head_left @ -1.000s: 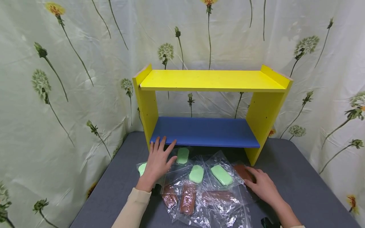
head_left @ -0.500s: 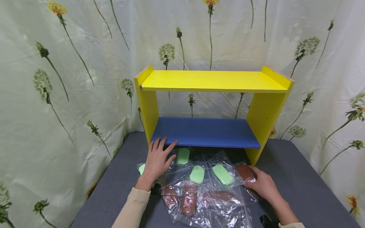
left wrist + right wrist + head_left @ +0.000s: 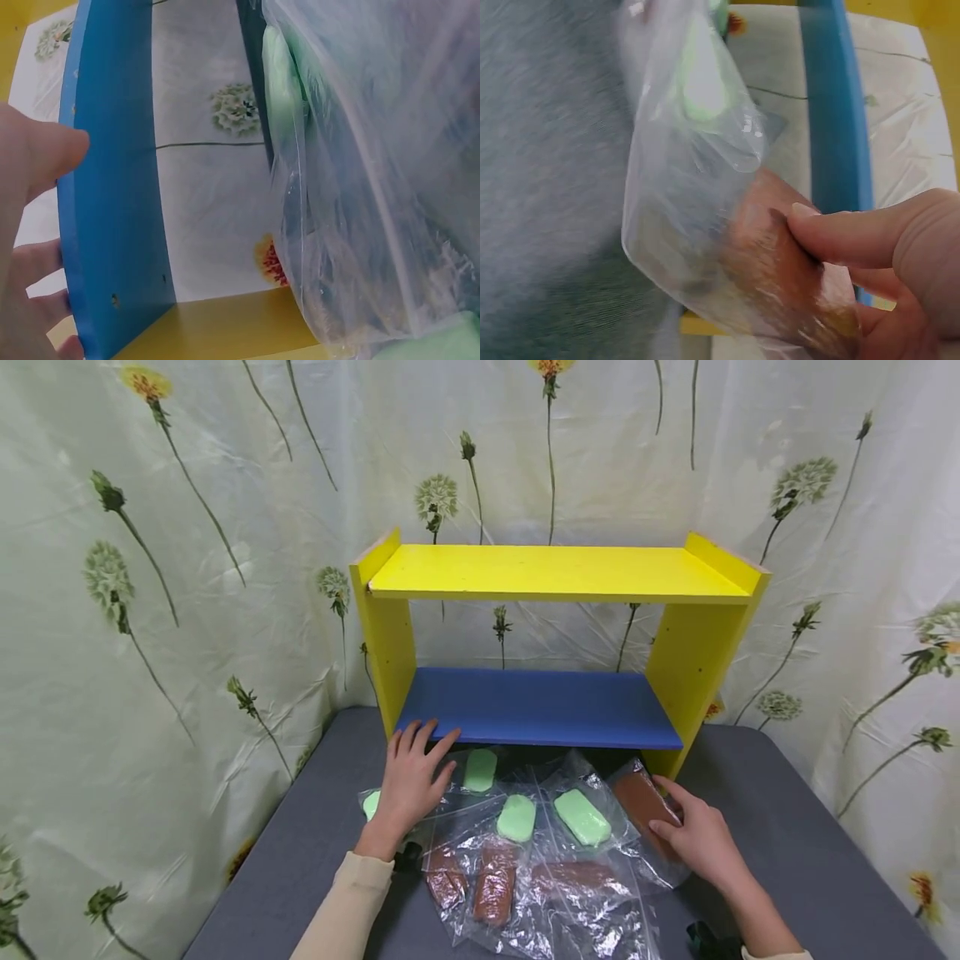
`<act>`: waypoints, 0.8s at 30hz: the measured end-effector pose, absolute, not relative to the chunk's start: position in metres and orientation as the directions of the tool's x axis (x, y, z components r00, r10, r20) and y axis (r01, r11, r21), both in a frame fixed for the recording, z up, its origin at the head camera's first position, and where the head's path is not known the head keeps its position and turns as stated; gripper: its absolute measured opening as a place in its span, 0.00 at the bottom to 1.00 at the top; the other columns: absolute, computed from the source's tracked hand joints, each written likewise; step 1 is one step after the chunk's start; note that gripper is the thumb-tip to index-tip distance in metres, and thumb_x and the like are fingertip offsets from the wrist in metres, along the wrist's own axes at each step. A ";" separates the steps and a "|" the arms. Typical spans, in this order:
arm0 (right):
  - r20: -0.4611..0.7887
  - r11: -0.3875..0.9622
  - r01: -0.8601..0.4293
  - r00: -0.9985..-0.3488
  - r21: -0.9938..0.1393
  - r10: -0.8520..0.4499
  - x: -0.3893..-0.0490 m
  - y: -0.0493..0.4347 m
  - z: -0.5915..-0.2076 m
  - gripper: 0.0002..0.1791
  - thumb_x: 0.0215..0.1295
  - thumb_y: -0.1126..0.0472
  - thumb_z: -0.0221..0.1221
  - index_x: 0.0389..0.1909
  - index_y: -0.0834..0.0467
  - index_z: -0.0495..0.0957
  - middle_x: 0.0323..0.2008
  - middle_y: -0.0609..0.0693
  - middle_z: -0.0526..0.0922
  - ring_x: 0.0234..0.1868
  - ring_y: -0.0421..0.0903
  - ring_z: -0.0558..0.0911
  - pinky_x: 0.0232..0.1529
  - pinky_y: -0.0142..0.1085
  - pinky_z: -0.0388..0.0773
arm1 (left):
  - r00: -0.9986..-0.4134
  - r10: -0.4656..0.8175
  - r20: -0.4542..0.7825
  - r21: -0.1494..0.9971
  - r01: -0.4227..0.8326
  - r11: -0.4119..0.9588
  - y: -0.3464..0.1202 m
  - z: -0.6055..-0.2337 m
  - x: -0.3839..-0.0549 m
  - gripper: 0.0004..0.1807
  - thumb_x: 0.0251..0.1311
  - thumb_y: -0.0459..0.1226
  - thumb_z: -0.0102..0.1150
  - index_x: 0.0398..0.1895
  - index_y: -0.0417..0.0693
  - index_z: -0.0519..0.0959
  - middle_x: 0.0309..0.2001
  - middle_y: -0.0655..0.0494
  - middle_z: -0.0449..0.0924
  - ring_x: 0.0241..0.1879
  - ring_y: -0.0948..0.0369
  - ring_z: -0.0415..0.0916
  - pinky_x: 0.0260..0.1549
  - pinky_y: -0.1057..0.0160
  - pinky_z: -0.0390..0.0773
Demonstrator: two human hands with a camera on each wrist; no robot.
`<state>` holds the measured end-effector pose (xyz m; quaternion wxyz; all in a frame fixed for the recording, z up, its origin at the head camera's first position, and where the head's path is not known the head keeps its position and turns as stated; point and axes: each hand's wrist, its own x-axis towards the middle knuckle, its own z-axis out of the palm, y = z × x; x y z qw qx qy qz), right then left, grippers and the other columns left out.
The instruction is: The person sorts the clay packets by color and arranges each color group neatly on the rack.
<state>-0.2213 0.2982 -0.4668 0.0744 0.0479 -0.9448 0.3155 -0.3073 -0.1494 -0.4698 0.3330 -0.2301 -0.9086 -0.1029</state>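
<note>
My right hand [image 3: 701, 835] grips a brown bar in a clear zip bag [image 3: 643, 808], thumb on its face and fingers behind it. In the right wrist view the thumb presses into the bagged brown bar [image 3: 780, 255]. My left hand [image 3: 408, 785] has its fingers spread at the front edge of the blue shelf [image 3: 536, 706]. Between the hands lie bagged green bars, such as this green bar [image 3: 582, 817] near the right hand. Closer to me are bagged brown bars, one being this brown bar [image 3: 495, 885].
A yellow shelf unit [image 3: 558, 568] with the blue lower board stands on the grey table [image 3: 262, 877]. Behind it hangs a flower-printed curtain [image 3: 247, 468]. The plastic bags overlap one another in front of the unit. Another green bar [image 3: 480, 770] lies close under the blue board.
My right hand has taken hold of the bagged brown bar at the right, and its far end has tipped up and forward. My left hand has stayed nearly still.
</note>
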 end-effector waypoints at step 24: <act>0.564 0.793 -0.376 -0.824 -0.479 -0.050 -0.194 0.285 -0.396 0.40 0.57 0.69 0.72 0.71 0.49 0.71 0.38 0.49 0.81 0.28 0.42 0.75 0.22 0.33 0.70 | -0.503 0.123 0.855 0.163 0.486 0.859 -0.159 -0.462 -0.309 0.10 0.65 0.31 0.58 0.46 0.40 0.85 0.50 0.40 0.79 0.56 0.40 0.72 0.52 0.39 0.74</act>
